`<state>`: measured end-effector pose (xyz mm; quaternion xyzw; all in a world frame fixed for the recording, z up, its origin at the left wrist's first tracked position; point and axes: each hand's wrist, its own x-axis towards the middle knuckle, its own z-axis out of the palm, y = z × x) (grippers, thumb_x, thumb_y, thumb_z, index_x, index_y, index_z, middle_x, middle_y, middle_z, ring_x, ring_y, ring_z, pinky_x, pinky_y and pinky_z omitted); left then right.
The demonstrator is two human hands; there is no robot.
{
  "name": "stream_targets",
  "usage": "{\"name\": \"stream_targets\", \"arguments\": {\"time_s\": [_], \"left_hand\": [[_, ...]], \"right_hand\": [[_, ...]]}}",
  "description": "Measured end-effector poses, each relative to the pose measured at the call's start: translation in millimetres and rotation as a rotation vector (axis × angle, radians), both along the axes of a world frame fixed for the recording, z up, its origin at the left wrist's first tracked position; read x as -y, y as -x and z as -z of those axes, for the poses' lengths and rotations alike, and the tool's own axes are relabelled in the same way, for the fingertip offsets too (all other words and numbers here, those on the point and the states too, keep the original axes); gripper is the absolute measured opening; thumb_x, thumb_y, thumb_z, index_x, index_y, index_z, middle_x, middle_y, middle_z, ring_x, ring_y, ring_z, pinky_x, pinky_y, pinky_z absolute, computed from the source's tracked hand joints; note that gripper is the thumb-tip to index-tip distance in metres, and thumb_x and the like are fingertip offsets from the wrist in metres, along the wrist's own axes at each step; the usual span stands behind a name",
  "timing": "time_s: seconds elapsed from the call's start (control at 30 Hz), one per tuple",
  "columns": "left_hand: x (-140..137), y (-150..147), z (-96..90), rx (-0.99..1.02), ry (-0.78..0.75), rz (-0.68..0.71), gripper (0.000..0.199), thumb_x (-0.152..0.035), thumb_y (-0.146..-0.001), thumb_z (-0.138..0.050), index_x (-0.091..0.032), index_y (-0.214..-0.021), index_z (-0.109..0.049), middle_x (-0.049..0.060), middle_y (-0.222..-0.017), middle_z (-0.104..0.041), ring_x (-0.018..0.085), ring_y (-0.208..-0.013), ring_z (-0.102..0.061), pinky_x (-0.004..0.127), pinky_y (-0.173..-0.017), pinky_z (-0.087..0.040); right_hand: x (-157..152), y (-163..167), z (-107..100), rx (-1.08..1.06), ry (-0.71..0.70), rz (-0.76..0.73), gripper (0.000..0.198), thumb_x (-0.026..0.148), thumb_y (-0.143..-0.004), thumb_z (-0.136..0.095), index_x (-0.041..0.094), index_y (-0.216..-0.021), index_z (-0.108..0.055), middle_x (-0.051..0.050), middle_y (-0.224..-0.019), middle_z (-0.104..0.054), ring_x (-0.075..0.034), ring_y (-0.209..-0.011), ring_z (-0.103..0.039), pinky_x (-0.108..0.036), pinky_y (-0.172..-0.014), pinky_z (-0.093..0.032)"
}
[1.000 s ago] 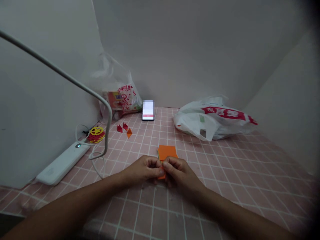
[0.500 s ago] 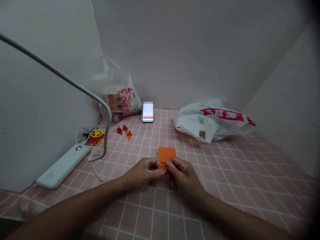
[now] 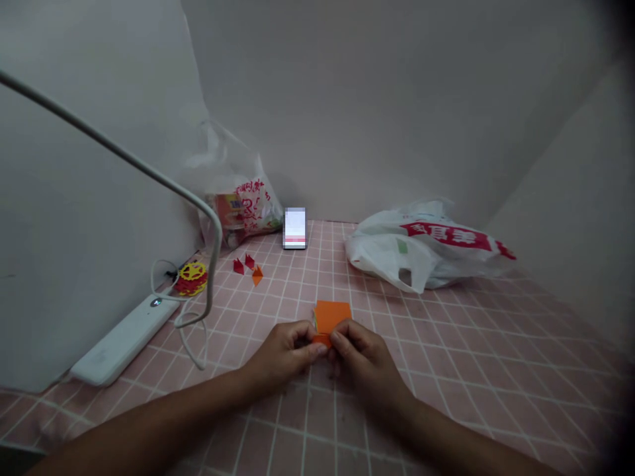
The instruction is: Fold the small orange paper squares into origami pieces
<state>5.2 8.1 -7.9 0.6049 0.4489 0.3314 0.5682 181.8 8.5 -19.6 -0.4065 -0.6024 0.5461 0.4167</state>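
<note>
Your left hand and right hand meet just below the middle of the frame, fingertips pressed together on a small orange piece of paper, each hand pinching one side of it just above the pink tiled table. Directly above your fingers, touching the top of that piece in the picture, lies a stack of orange paper squares flat on the table. Higher and to the left, three small folded paper bits, two red and one orange, sit close together. At the left edge of the table lies a white lamp base with its thin arm running up toward the upper left corner, a white cord looped beside it, and a yellow and red paper cutout near the wall. A clear plastic bag stands in the far left corner, a phone leans against the back wall, and a white plastic bag with red print lies at the upper right.
</note>
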Motion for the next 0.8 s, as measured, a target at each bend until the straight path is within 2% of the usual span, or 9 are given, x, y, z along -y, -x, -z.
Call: {"name": "stream_targets", "arguments": {"time_s": [0.13, 0.33, 0.43, 0.53, 0.6, 0.67, 0.73, 0.8], "left_hand": [[-1.0, 3.0, -3.2, 0.008, -0.064, 0.034, 0.026, -0.038, -0.090, -0.055, -0.016, -0.076, -0.060, -0.002, -0.061, -0.055, 0.012, -0.056, -0.049, 0.024, -0.056, -0.038], [0.9, 3.8, -7.3, -0.008, -0.124, -0.052, 0.026, -0.033, -0.089, -0.056, -0.016, -0.070, -0.060, -0.001, -0.060, -0.054, 0.013, -0.057, -0.051, 0.026, -0.060, -0.039], [0.5, 2.7, -6.8, -0.019, -0.149, -0.071, 0.027, -0.033, -0.090, -0.055, -0.016, -0.070, -0.061, -0.001, -0.061, -0.053, 0.013, -0.059, -0.050, 0.026, -0.061, -0.039], [-1.5, 2.2, -7.2, -0.035, -0.169, -0.049, 0.023, -0.031, -0.089, -0.056, -0.016, -0.074, -0.064, 0.000, -0.067, -0.055, 0.013, -0.063, -0.051, 0.026, -0.063, -0.040], [-2.9, 2.2, -7.6, -0.046, -0.170, -0.037, 0.019, -0.030, -0.086, -0.059, -0.016, -0.075, -0.065, 0.000, -0.071, -0.056, 0.014, -0.066, -0.051, 0.026, -0.064, -0.040], [-3.3, 1.8, -6.8, -0.041, -0.141, -0.050, 0.019, -0.031, -0.083, -0.063, -0.015, -0.072, -0.064, 0.000, -0.073, -0.056, 0.013, -0.065, -0.050, 0.025, -0.062, -0.039], [-2.6, 1.0, -4.8, 0.014, -0.039, -0.098, 0.023, -0.035, -0.082, -0.063, -0.016, -0.071, -0.058, -0.003, -0.064, -0.051, 0.010, -0.055, -0.043, 0.023, -0.054, -0.034], [-1.5, -0.1, -2.7, 0.074, 0.069, -0.118, 0.026, -0.041, -0.082, -0.062, -0.017, -0.073, -0.056, -0.006, -0.057, -0.046, 0.008, -0.048, -0.039, 0.021, -0.048, -0.030]], "right_hand": [[-4.1, -3.0, -0.2, 0.069, -0.061, -0.023, 0.031, 0.038, -0.093, -0.052, 0.020, -0.068, -0.054, 0.002, -0.057, -0.055, -0.013, -0.051, -0.051, -0.025, -0.052, -0.038], [-5.5, 0.6, 1.9, 0.007, 0.049, -0.067, 0.040, 0.046, -0.097, -0.044, 0.020, -0.069, -0.055, 0.002, -0.055, -0.055, -0.012, -0.048, -0.051, -0.024, -0.050, -0.038], [-6.9, 1.5, -0.8, -0.070, 0.096, -0.085, 0.035, 0.046, -0.095, -0.049, 0.020, -0.072, -0.053, 0.002, -0.057, -0.056, -0.012, -0.050, -0.052, -0.024, -0.052, -0.039], [-9.0, -0.8, -4.1, 0.005, 0.044, -0.090, 0.031, 0.043, -0.092, -0.055, 0.020, -0.071, -0.054, 0.003, -0.058, -0.055, -0.011, -0.049, -0.049, -0.024, -0.051, -0.038], [-10.1, -2.0, -5.0, 0.106, -0.042, -0.063, 0.033, 0.042, -0.091, -0.058, 0.019, -0.067, -0.055, 0.003, -0.058, -0.052, -0.011, -0.052, -0.048, -0.024, -0.052, -0.036], [-10.9, -1.3, -4.4, 0.058, 0.026, -0.060, 0.040, 0.047, -0.094, -0.051, 0.020, -0.064, -0.050, 0.004, -0.055, -0.050, -0.010, -0.046, -0.045, -0.023, -0.048, -0.034], [-11.2, 1.1, -2.9, -0.036, 0.108, -0.071, 0.044, 0.051, -0.096, -0.043, 0.019, -0.067, -0.052, 0.003, -0.055, -0.052, -0.010, -0.045, -0.047, -0.024, -0.047, -0.036], [-11.2, 3.9, -1.6, -0.099, 0.136, -0.087, 0.037, 0.051, -0.092, -0.052, 0.019, -0.074, -0.053, 0.004, -0.058, -0.052, -0.010, -0.047, -0.048, -0.023, -0.048, -0.038]]}}
